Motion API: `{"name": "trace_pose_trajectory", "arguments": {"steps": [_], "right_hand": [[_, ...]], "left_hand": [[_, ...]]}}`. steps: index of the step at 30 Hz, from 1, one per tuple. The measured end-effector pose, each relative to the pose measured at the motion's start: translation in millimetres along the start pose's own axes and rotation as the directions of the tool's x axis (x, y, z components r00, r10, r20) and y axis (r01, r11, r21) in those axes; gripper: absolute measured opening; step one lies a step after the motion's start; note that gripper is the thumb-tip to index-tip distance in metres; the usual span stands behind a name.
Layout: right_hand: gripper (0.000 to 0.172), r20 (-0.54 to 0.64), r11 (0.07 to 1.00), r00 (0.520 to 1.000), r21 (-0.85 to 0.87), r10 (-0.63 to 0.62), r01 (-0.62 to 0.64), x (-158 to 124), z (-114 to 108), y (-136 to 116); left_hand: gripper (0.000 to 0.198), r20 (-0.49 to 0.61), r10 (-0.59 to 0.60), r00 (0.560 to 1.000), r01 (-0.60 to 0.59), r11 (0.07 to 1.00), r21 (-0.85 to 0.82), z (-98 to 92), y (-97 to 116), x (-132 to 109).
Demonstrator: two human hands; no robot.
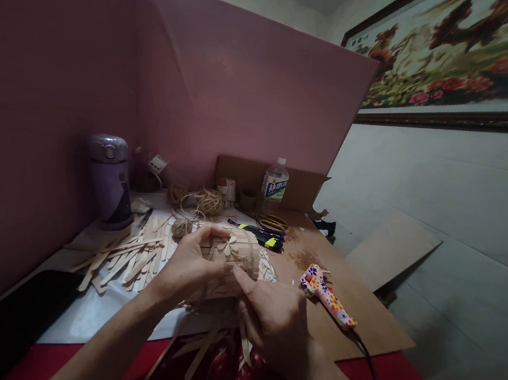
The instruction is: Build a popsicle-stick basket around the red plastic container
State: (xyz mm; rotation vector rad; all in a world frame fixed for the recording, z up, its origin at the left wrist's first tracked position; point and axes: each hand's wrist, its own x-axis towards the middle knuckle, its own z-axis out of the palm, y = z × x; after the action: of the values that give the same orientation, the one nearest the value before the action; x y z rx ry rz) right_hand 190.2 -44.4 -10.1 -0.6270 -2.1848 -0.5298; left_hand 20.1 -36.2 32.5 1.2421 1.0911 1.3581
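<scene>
A small barrel-shaped piece made of craft sticks (250, 250) is tilted on its side in front of me. A pale flower shape with several petals (229, 246) sits on its surface. My left hand (192, 264) is closed round its left side, thumb along the near face and fingers over the top. My right hand (278, 315) is closed at the lower right edge, index finger pressed to the barrel and the other fingers curled below. Whether a small part lies under those fingertips is hidden. Loose craft sticks (200, 354) lie below, over my lap.
Many craft sticks (136, 261) are scattered on white paper at left, by a purple flask (110, 184). Behind are a twine ball (209, 203), scissors (272, 223), a black-and-yellow tool (269, 240) and a bottle (275, 184). A corded flowered glue gun (328, 298) lies right on cardboard (372, 325).
</scene>
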Motion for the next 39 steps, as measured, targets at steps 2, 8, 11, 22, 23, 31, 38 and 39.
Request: {"name": "trace_pose_trajectory", "arguments": {"steps": [2,8,11,22,23,31,38,39], "right_hand": [[0.036,-0.002,1.000,1.000,-0.025,0.003,-0.003,-2,1,0],[0.034,-0.005,0.997,0.997,0.000,0.080,-0.080,-7,4,1],[0.021,-0.103,0.973,0.969,0.070,0.226,-0.220,-10,6,0],[0.021,-0.075,0.962,0.966,0.142,0.246,-0.234,3,10,-3],[0.023,-0.068,0.973,0.977,0.130,0.200,-0.190,1,11,-3],[0.035,-0.040,1.000,0.999,-0.019,0.024,-0.024,-12,20,-5],[0.039,-0.015,0.999,0.999,-0.021,0.031,-0.031,-10,20,-5],[0.040,-0.005,0.999,1.000,-0.032,0.026,-0.027,-10,20,-5]], "left_hand": [[0.052,0.000,-0.007,1.000,0.007,1.000,0.001,-0.1,-1,0],[0.054,0.019,0.011,1.000,-0.013,0.995,0.100,-5.6,-3,3],[0.051,0.052,0.020,0.998,-0.027,0.989,0.145,-10.5,-4,5],[0.028,-0.030,0.081,0.996,-0.075,0.984,0.159,-10.9,-3,7],[0.028,-0.030,0.071,0.997,-0.065,0.986,0.152,-11.1,-3,7],[0.035,0.086,0.030,0.996,-0.036,0.997,0.067,-20.3,-7,7],[0.054,0.217,-0.038,0.976,0.036,0.999,0.013,-26.1,-5,5],[0.057,0.208,-0.045,0.977,0.042,0.999,0.020,-26.0,-4,6]]}}
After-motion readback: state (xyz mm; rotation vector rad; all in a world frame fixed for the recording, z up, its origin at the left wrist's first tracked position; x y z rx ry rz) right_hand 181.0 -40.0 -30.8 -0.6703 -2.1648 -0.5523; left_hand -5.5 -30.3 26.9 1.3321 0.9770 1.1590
